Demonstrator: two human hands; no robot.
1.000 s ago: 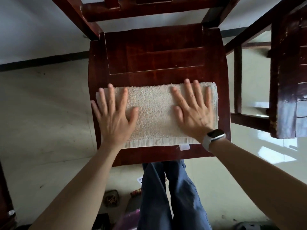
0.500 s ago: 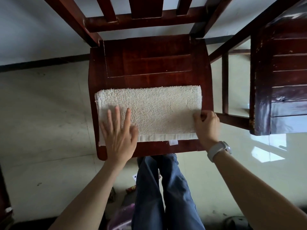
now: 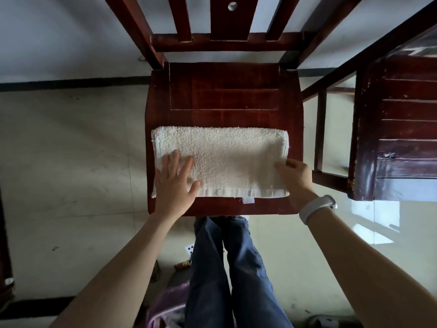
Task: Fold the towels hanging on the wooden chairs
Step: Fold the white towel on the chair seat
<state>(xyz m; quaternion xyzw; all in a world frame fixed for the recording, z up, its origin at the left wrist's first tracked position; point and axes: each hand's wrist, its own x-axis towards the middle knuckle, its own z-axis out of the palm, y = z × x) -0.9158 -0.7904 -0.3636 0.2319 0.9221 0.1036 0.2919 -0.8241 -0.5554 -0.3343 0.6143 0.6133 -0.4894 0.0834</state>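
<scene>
A: Where is the towel (image 3: 222, 159)?

B: It lies folded into a long cream strip across the front half of the wooden chair seat (image 3: 224, 95), its hemmed edge toward the person and a small white tag poking out below that edge.

A: And the hands?

B: The left hand (image 3: 176, 185) rests flat on the towel's left end, fingers spread, palm down, gripping nothing. The right hand (image 3: 294, 178) is closed on the towel's right end, thumb on top, fingers curled under the edge near the front corner.

A: Anything on the wrists?

B: A white band (image 3: 316, 208) sits on the right wrist.

A: What is around the chair?

B: Its slatted back rises at the top of the view. A second dark wooden chair (image 3: 399, 129) stands just to the right, apart from the first. Below the seat are legs in blue trousers (image 3: 231, 268), over a pale tiled floor (image 3: 71, 162).
</scene>
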